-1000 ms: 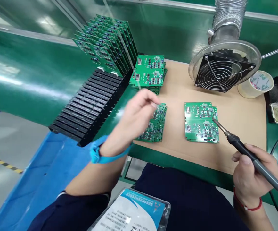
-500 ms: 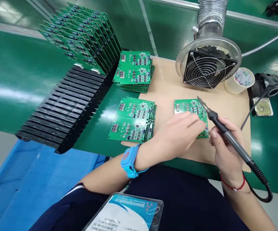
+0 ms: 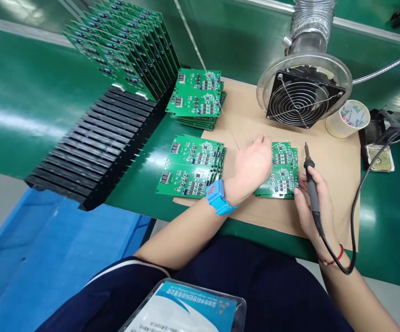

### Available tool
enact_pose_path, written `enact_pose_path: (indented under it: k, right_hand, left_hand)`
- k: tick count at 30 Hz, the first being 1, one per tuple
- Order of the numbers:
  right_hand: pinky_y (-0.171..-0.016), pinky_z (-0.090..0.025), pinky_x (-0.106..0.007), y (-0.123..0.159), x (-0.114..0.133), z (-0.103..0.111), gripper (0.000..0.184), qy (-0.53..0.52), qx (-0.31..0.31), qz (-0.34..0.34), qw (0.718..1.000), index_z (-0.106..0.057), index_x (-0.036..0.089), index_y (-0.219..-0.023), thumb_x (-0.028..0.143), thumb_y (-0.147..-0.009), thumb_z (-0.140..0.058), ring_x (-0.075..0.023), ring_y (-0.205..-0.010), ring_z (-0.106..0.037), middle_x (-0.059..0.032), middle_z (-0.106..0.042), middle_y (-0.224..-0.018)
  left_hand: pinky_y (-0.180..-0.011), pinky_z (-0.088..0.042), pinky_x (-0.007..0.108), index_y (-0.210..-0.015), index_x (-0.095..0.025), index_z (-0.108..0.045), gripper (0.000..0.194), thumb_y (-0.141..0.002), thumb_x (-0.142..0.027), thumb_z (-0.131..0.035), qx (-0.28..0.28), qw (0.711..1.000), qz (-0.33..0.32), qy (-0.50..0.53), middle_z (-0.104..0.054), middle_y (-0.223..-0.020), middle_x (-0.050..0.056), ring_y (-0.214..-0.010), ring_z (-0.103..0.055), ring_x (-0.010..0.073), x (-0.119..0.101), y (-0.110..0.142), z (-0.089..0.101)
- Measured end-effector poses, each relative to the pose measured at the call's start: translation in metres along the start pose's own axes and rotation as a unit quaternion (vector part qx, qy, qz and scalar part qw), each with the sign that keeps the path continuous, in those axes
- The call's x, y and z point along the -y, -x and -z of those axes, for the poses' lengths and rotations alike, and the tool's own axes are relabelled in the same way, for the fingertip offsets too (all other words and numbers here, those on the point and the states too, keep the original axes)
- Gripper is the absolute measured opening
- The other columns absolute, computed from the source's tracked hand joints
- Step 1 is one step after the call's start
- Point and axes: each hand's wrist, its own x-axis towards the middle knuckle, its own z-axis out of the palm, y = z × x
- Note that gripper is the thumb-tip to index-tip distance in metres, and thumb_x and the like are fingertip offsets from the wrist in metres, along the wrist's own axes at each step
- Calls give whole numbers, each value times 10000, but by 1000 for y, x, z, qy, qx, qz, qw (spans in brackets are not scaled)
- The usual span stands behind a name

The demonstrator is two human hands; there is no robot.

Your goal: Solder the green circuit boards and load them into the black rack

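My right hand [image 3: 319, 207] is wrapped round a soldering iron [image 3: 312, 191], its tip pointing away from me, beside the circuit boards [image 3: 285, 170] on the brown sheet. Fingertips of that hand are at the boards' right edge. Over the left side of these boards is my left hand [image 3: 254, 162], closed, with a thin solder wire [image 3: 283, 142] sticking out past its fingers. Another stretch of thin wire runs up and left from that hand. The hand covers the boards' upper left part.
Left of my hands lie two stacks of green boards, a near stack [image 3: 193, 166] and a far stack [image 3: 196, 94]. A black slotted rack [image 3: 92, 143] holds upright boards. A fume fan [image 3: 300, 101], a tape roll [image 3: 348, 120] and an iron stand with sponge [image 3: 379, 157] stand behind and right.
My left hand has moved away from me and slightly left. The soldering iron has swung more upright, its tip now right of the boards. My right hand has come to the boards' edge.
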Motion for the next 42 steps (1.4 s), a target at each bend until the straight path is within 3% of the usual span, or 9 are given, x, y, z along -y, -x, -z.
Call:
enact_pose_path:
  k: [6, 10, 14, 17, 21, 26, 42]
  right_hand:
    - [-1024, -625, -459, 7, 8, 1, 519, -39, 8, 13, 999, -493, 286, -1486, 275, -979, -603, -226, -1171, -719, -126, -668, -1341]
    - [-996, -640, -457, -2, 19, 20, 380, -12, -53, 16, 998, -628, 286, -1358, 325, -981, -627, -216, -1043, -764, -73, -757, -1178]
    - [-716, -670, -341, -23, 26, 44, 301, -36, -79, 4, 996, -715, 261, -1219, 405, -960, -668, -166, -761, -760, -29, -772, -934]
    - [-546, -601, -280, -38, 25, 53, 311, -87, -104, -29, 990, -707, 237, -1191, 425, -944, -683, -138, -625, -708, -5, -742, -822]
    - [-491, -541, -265, -44, 18, 48, 225, -134, -143, -11, 981, -710, 218, -1047, 399, -915, -694, -122, -541, -643, 22, -683, -713]
    - [-427, -457, -250, -36, 8, 39, 169, -142, -167, 17, 976, -709, 206, -919, 365, -864, -694, -107, -485, -573, 23, -630, -676]
    - [-413, -432, -248, -36, 5, 37, 133, -147, -162, 17, 976, -722, 228, -902, 336, -831, -692, -105, -486, -560, 10, -665, -720]
  left_hand:
    - [-721, -560, 380, -1239, -154, -662, 363, -979, -96, -415, 13, 999, -46, 2, -668, -1358, 151, -927, -733, 260, 4, 9, -2]
    - [-853, -572, 406, -1275, -134, -591, 322, -975, -146, -476, -45, 991, -69, 103, -661, -1309, 157, -1046, -692, 260, 13, 16, -3]
    - [-834, -550, 327, -1062, -173, -570, 220, -923, -58, -445, -86, 968, -118, 206, -695, -1053, 83, -939, -662, 181, 24, 23, -6]
    - [-761, -525, 318, -924, -194, -571, 203, -920, -52, -426, -99, 970, -153, 162, -672, -917, 57, -827, -632, 176, 28, 29, -11]
    - [-748, -510, 346, -930, -196, -620, 211, -963, -115, -429, -156, 975, -149, 49, -671, -917, 77, -838, -625, 214, 28, 33, -15]
    - [-763, -498, 354, -914, -228, -619, 214, -991, -152, -435, -195, 973, -116, 27, -644, -886, 62, -852, -617, 223, 28, 32, -13]
    - [-747, -465, 347, -962, -189, -664, 261, -1020, -146, -414, -130, 981, -144, 12, -624, -926, 88, -863, -591, 235, 21, 31, -17]
